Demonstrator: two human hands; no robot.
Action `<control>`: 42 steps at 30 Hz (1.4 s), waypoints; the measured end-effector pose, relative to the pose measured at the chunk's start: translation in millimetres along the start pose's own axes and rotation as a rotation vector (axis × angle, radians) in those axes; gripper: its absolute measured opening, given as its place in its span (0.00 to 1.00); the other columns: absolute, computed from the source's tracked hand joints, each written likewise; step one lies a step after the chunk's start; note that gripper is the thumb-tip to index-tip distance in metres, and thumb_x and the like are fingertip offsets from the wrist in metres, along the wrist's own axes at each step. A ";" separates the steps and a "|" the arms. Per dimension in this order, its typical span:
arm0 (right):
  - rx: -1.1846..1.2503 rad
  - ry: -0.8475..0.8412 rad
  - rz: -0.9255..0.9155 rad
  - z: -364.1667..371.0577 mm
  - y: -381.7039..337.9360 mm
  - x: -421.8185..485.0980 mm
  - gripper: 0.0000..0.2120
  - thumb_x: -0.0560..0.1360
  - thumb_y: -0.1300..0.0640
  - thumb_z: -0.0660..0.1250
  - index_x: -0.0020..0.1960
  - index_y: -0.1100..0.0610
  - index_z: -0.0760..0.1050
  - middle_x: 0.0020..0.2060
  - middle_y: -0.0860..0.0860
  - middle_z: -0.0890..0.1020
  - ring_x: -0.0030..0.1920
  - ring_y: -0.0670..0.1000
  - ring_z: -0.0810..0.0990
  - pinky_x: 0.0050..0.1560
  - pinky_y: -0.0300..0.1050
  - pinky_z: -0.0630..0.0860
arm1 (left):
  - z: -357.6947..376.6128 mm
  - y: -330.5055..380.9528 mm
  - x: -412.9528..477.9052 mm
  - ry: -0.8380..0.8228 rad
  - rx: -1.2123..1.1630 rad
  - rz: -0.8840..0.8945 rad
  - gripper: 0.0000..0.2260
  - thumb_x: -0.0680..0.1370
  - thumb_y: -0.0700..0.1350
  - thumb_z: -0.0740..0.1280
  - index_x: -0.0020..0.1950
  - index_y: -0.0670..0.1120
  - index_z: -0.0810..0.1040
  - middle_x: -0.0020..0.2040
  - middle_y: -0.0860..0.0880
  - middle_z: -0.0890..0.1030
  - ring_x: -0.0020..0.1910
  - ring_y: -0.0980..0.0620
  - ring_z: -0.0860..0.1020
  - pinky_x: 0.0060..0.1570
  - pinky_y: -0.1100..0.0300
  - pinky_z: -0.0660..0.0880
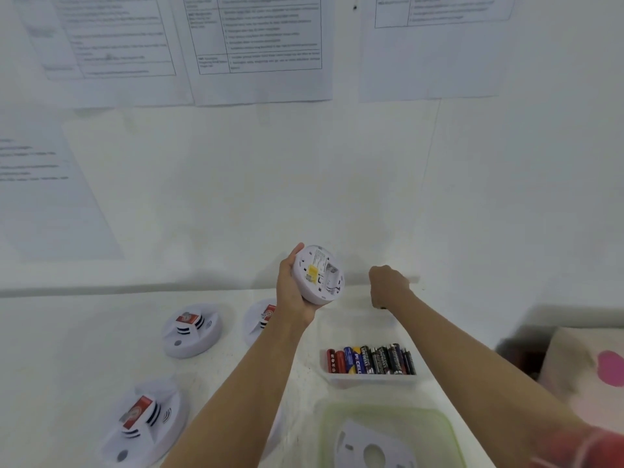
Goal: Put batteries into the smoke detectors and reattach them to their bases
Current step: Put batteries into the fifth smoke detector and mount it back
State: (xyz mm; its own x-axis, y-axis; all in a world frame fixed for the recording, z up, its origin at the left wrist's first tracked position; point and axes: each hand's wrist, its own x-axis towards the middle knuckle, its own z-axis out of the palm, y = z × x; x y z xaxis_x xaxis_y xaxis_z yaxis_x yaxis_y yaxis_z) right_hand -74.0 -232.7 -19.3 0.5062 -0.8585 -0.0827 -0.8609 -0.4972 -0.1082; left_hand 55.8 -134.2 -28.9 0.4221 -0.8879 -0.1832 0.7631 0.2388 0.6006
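One smoke detector (317, 275) is held above the tabletop (84, 332), gripped at its rim by the left hand (292, 288), underside toward the camera (a yellow tag (311, 272) shows in its bay). The right hand (388, 287) hovers beside it with its fingers curled; I cannot tell whether it holds anything. Three more detectors (192, 329) sit toward the tabletop's left edge. One clear tray (371, 380) holds a row of batteries (369, 359). At the near edge, one green tub (449, 430) holds one base (371, 447).
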 end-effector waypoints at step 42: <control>1.222 0.196 -0.172 -23.5 -42.7 -125.9 0.09 0.68 0.65 0.74 0.42 0.58 0.74 0.32 0.53 0.78 0.37 0.54 0.80 0.50 0.55 0.80 | 3.2 4.9 -133.2 -0.031 -0.011 -0.047 0.26 0.78 0.52 0.53 0.27 0.48 0.83 0.42 0.45 0.78 0.44 0.46 0.73 0.62 0.48 0.65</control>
State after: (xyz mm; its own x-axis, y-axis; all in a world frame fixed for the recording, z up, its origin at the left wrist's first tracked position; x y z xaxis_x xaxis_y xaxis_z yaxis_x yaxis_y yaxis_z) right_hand -102.2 -106.3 19.0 0.5011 -0.8503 0.1611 -0.1196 -0.2524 -0.9602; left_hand 1.8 -16.1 0.9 0.3704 -0.9100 -0.1861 0.7869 0.2009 0.5835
